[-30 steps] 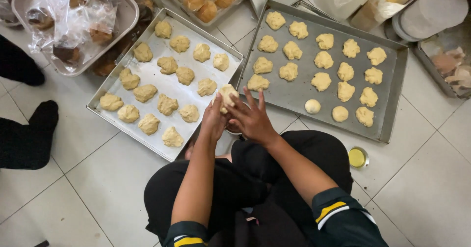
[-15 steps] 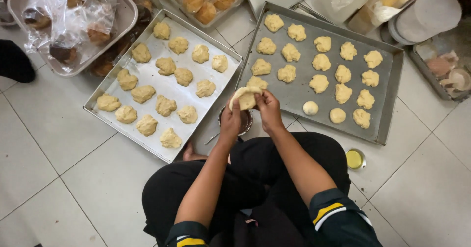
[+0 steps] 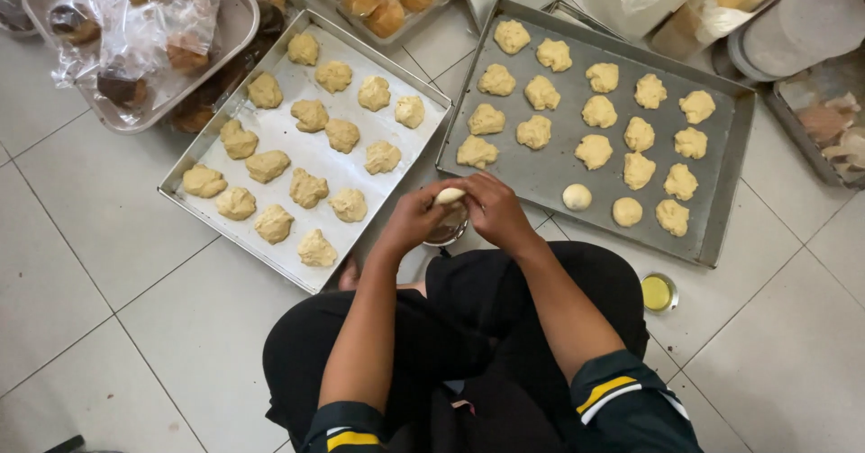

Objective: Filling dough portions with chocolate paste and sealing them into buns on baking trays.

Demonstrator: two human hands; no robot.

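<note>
I have both hands closed round a pale lump of dough, left hand and right hand pinching it between the two trays, over what looks like a small bowl. It seems soft and sticky, so a light fingertip hold at its sides suits it.

a bakery work floor: dough-filled baking trays on white floor tiles.

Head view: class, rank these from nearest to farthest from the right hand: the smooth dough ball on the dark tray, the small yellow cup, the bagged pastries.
From the right hand:
1. Dough ball, just beside it on the dark tray.
2. Yellow cup, on the floor, lower right.
3. Bagged pastries, far upper left.
</note>
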